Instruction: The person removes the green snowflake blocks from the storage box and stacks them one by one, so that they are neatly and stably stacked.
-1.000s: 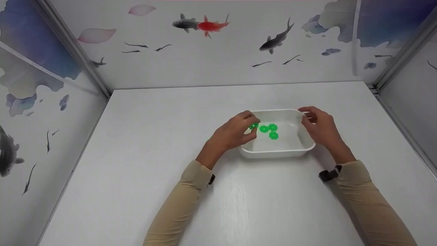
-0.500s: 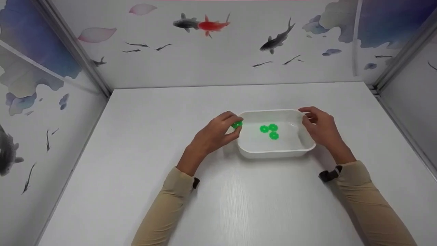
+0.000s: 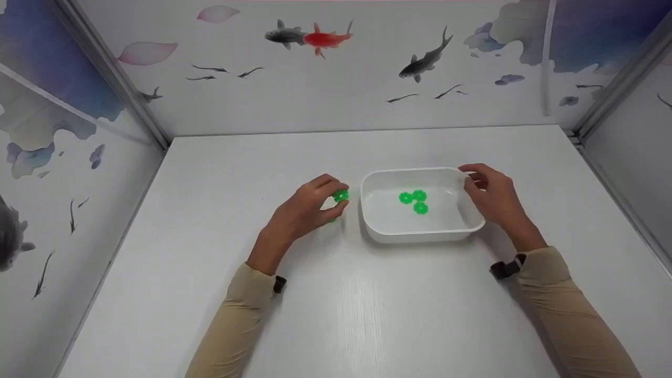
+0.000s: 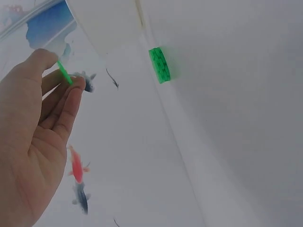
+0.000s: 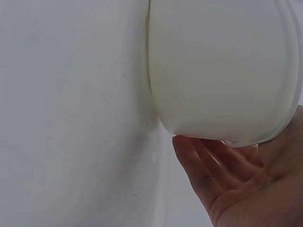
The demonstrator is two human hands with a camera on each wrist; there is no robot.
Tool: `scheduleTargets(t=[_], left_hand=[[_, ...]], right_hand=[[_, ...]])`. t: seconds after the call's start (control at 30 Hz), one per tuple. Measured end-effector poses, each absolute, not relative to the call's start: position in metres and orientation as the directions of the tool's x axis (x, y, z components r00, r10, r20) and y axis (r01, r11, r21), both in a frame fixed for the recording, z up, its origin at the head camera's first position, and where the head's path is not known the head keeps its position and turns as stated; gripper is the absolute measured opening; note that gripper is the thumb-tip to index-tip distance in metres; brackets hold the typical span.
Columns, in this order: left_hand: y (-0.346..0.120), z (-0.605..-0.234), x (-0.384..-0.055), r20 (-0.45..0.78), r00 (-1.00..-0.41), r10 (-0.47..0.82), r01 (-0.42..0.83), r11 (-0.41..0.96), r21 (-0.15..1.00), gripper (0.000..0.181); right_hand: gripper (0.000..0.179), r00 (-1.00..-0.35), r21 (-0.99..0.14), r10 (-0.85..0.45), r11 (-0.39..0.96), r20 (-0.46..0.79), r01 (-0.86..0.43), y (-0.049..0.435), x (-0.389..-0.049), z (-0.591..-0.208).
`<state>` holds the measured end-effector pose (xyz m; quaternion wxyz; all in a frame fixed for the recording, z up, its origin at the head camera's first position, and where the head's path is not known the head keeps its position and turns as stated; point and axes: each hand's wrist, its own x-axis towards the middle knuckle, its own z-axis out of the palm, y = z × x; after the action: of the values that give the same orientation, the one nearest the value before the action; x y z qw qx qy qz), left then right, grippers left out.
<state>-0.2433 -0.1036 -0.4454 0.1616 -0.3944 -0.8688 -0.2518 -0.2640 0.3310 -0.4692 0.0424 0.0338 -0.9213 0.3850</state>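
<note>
My left hand (image 3: 307,202) pinches a green flower-shaped disc (image 3: 341,196) between thumb and fingertips, held above the table just left of a white plastic tub (image 3: 422,232). In the left wrist view the disc (image 4: 65,73) shows edge-on as a thin strip. A short stack of green discs (image 4: 159,65) stands on the table below that hand; in the head view the hand hides nearly all of it. My right hand (image 3: 491,194) holds the tub's right end at the rim. Three more green discs (image 3: 419,196) lie flat on the tub's floor.
The white table (image 3: 236,210) is bounded by printed panels at the back and both sides, with fish painted on the back panel (image 3: 367,105). Metal posts (image 3: 121,79) stand at the corners. A dark band (image 3: 508,268) sits at the right sleeve cuff.
My left hand has moved left with the green disc, from over the tub, past its left rim, to beside it. The right hand and the tub have stayed in place.
</note>
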Motion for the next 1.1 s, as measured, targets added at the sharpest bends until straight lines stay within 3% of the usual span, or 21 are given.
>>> scheduleTargets(t=[0.23,0.63,1.1], left_hand=[[-0.113,-0.449,-0.246,0.403,-0.685,0.607,0.728,0.589,0.350,0.028],[-0.114,-0.456,-0.252,0.122,-0.777,0.617,0.597,0.662,0.454,0.033],[-0.118,-0.457,-0.248,0.049,-0.797,0.602,0.549,0.689,0.473,0.034]], right_hand=[[0.042,-0.993,-0.709,-0.034,0.697,0.113,-0.105,0.332,-0.264,-0.470],[0.041,-0.994,-0.702,-0.018,0.707,0.106,-0.087,0.330,-0.263,-0.467],[0.042,-0.997,-0.702,-0.012,0.710,0.079,-0.064,0.330,-0.264,-0.467]])
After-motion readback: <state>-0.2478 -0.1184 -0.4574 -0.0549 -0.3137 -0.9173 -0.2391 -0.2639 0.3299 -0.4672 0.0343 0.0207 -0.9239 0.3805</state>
